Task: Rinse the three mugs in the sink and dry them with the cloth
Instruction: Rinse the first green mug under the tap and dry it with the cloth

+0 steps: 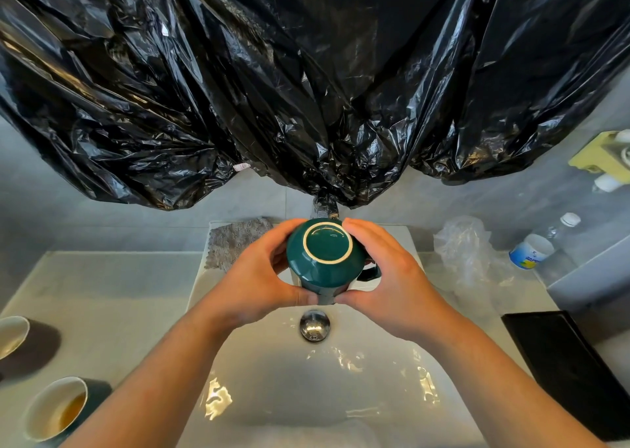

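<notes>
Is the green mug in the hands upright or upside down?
Upside down. The green mug shows its base and pale foot ring upward; left hand and right hand grip it over the sink.

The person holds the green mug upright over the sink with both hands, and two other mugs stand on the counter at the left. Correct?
Not upright: the head view shows the green mug upside down, base up. The left hand and right hand hold it over the sink, and two other mugs stand on the counter at the left.

Bare left hand (259, 284), bare right hand (392, 277); forearms (163, 372) unsleeved from grip back to frame edge; thumbnails short.
</notes>
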Action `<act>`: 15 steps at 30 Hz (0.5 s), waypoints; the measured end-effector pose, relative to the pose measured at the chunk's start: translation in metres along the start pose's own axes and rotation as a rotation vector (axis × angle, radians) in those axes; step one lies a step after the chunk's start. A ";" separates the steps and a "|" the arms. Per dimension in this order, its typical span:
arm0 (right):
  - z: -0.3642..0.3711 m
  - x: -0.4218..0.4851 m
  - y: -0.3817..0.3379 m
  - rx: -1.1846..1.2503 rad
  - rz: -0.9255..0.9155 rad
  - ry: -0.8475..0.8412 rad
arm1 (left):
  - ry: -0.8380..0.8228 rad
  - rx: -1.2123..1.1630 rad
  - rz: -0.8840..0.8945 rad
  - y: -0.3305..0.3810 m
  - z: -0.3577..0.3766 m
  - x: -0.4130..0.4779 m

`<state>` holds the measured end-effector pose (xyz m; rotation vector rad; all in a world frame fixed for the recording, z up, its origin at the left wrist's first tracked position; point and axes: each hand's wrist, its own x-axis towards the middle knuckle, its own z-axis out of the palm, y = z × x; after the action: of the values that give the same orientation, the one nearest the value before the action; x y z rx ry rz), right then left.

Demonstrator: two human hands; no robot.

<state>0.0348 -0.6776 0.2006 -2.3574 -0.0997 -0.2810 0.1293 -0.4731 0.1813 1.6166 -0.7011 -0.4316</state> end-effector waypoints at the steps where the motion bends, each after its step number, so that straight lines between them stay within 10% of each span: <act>1: 0.000 0.000 0.000 0.000 -0.003 0.005 | 0.000 0.006 0.007 0.001 0.000 0.000; 15: 0.002 0.005 0.001 0.008 -0.009 0.014 | 0.011 0.005 0.040 -0.004 -0.002 0.004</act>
<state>0.0397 -0.6769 0.2001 -2.3470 -0.1045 -0.3007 0.1347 -0.4741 0.1785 1.6057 -0.7258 -0.3917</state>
